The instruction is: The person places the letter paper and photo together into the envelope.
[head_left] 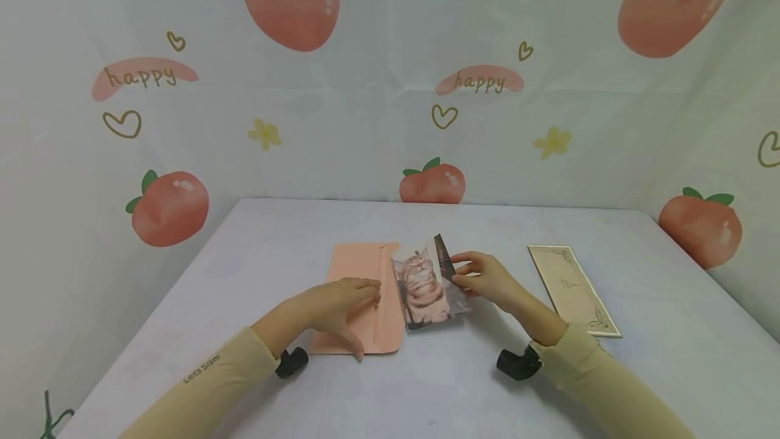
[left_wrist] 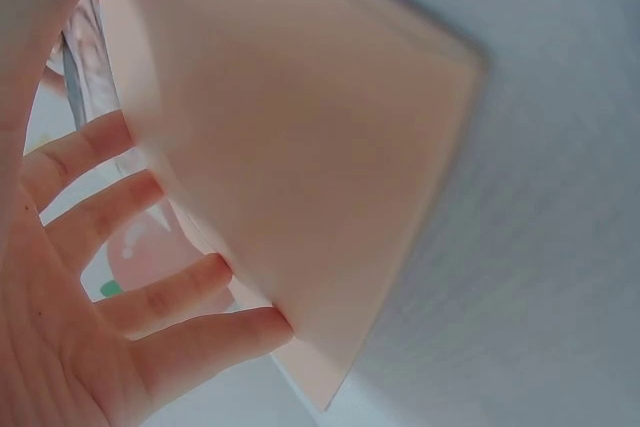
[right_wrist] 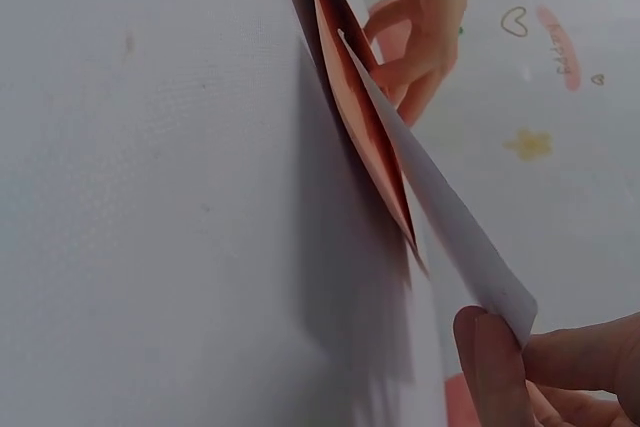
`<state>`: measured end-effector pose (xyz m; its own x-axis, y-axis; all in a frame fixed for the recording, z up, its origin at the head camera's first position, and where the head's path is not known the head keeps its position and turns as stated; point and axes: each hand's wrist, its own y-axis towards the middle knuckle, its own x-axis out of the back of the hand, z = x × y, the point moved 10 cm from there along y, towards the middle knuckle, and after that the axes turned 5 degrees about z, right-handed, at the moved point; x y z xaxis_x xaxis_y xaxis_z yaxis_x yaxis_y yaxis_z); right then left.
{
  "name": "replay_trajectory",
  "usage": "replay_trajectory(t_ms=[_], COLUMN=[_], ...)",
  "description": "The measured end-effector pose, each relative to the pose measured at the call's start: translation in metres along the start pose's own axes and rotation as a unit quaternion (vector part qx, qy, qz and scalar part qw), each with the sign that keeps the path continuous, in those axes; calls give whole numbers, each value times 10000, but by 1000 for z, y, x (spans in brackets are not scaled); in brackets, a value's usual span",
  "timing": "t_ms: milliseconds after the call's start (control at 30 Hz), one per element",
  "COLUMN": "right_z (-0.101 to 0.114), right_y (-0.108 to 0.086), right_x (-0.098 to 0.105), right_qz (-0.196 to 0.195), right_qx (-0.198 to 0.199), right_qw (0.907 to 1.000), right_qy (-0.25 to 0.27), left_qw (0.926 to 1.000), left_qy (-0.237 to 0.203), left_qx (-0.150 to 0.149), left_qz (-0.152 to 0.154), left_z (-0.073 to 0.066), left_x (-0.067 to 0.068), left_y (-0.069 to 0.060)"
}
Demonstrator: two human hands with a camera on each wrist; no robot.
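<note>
One peach-coloured paper envelope (head_left: 359,266) is under the left hand (head_left: 344,300), whose spread fingers touch it without clenching | rectangular photo of a striped cat (head_left: 422,286) has its left edge at the envelope's gaping mouth | right hand (head_left: 487,280) pinches this photo by its right edge | beige rectangular card with ornate corners (head_left: 574,290) lies apart, farther right

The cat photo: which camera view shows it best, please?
The head view, because the cat photo shows its printed side there. The right wrist view shows its pale back, held by the right hand; the left wrist view, only a narrow strip beyond the envelope.
</note>
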<state>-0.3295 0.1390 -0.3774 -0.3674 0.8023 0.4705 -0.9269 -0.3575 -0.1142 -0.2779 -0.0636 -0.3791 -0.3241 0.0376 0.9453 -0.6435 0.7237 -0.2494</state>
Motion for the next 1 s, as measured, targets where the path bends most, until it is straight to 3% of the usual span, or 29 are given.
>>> replay_trajectory(t_ms=[1000], right_z=[4], right_y=[11], right_x=[-26], right_qz=[186], right_qx=[-74], right_qw=[9996], right_qy=[203], left_qw=[10000], left_qy=[72], left_qx=[55], left_qz=[33], left_z=[0], left_x=[-1], left_y=[1])
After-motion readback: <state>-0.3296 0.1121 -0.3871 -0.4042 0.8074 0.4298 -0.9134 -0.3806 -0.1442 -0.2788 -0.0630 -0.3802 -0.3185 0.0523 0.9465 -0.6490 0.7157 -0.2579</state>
